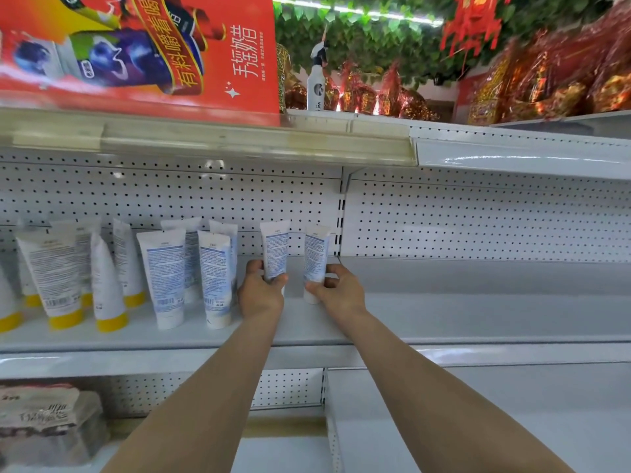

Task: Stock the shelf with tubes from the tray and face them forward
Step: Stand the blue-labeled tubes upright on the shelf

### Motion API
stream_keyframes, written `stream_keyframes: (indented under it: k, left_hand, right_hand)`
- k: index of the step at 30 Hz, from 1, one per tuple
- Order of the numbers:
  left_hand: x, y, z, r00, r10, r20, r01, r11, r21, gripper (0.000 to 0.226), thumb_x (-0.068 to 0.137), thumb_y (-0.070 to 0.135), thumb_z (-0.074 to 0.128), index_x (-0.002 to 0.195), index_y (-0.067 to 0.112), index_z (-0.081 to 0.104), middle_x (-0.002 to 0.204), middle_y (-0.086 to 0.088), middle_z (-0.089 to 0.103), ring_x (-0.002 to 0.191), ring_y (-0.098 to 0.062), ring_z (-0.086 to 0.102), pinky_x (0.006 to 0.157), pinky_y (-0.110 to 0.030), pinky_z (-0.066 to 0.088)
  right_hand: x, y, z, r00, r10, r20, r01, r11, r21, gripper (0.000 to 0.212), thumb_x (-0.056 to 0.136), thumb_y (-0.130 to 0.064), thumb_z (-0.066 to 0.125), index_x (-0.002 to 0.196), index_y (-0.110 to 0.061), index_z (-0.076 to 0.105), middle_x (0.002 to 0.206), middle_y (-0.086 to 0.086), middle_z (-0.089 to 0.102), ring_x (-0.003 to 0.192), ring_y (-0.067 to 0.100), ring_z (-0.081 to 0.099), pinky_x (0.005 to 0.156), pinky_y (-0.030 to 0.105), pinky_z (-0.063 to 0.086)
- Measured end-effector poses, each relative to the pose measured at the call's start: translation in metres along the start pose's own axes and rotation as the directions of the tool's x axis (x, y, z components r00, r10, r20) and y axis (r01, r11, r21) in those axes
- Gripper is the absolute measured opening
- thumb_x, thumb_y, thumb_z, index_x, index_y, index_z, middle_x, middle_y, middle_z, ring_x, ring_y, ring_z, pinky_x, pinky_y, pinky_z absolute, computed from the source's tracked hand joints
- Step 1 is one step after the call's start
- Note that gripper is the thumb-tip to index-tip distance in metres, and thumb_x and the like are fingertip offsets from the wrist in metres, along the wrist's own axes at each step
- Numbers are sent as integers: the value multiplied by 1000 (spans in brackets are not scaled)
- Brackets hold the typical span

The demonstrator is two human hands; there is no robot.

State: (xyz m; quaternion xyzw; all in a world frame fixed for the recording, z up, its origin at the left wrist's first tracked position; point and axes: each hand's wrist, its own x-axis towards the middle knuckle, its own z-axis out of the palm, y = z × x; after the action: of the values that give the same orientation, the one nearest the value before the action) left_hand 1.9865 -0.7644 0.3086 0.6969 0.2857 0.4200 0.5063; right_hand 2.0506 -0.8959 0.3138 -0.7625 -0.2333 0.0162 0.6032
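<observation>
The left grip (261, 295) curls round a smooth white plastic tube (275, 249). The right grip (341, 291) pinches a second tube (316, 256) near its cap. Both are upright, flat crimped ends up, midway back from the front edge of the grey shelf (478, 312).

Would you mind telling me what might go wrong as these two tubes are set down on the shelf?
1. The left tube and right tube show fine print towards the camera, so they may end up faced backwards.
2. Both stand upright on a narrow end; if the left hand or right hand lets go abruptly, one could topple into the neighbouring white-capped tubes.
</observation>
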Motion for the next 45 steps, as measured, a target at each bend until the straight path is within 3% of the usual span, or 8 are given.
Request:
stream_keyframes:
  k: [11,16,19,24,28,34,42,45]
  left_hand:
    - [-4,0,-1,999,27,19,-27,1000,-10,30,87,36,67,111,23,54,86,0,65,81,-22,63,75,-29,48]
    - [-3,-1,-2,999,36,20,-35,999,-18,24,89,31,67,107,26,53,86,1,64,83,-22,63,77,-29,48]
    - [-3,-1,-2,999,39,24,-38,999,-26,21,89,29,67,103,27,52,86,1,65,83,-22,63,76,-29,47]
    - [-4,1,-2,1000,17,22,-17,1000,-8,26,90,31,66,112,24,55,88,2,64,86,-23,62,79,-30,48]
    - [-4,0,-1,1000,23,18,-23,1000,-5,31,90,31,65,119,22,54,97,-4,69,90,-24,64,83,-34,51]
    - [-6,2,-1,1000,23,14,-23,1000,7,31,92,27,63,120,19,54,101,-5,69,94,-24,63,83,-32,49]
    - [-10,5,-7,999,28,26,-28,1000,7,32,93,25,62,122,17,52,107,-7,69,92,-22,61,80,-27,42]
    - [-12,5,-9,999,32,23,-32,999,7,31,92,25,63,121,17,53,107,-8,70,92,-23,62,82,-27,44]
  right_hand:
    - [-5,-10,0,999,-6,-53,9,999,53,30,80,-43,75,106,-32,65,83,-11,67,77,1,65,70,17,49]
    - [-3,-8,2,999,-25,-46,27,999,43,21,82,-44,73,100,-39,64,77,-19,65,76,-3,63,68,13,47]
    - [-3,-7,4,999,-22,-42,24,999,42,28,82,-45,73,108,-35,70,88,-12,71,81,2,66,77,20,52]
    - [-4,-9,2,999,-26,-34,27,998,54,24,85,-40,72,108,-33,70,81,-15,67,76,-7,62,66,10,45]
    - [-3,-8,3,999,-19,-37,21,998,53,24,84,-40,72,107,-33,72,85,-13,71,81,0,67,76,20,52]
    - [-1,-6,5,999,-15,-45,16,999,32,27,84,-46,70,109,-36,71,91,-10,73,88,7,68,78,22,50]
    - [-8,-13,2,1000,-8,-25,8,1000,23,30,85,-43,70,114,-33,70,90,-11,71,77,-2,62,64,9,41]
    - [-12,-13,2,1000,-18,-22,19,1000,21,34,84,-44,71,117,-32,69,93,-10,71,79,0,64,65,11,43]
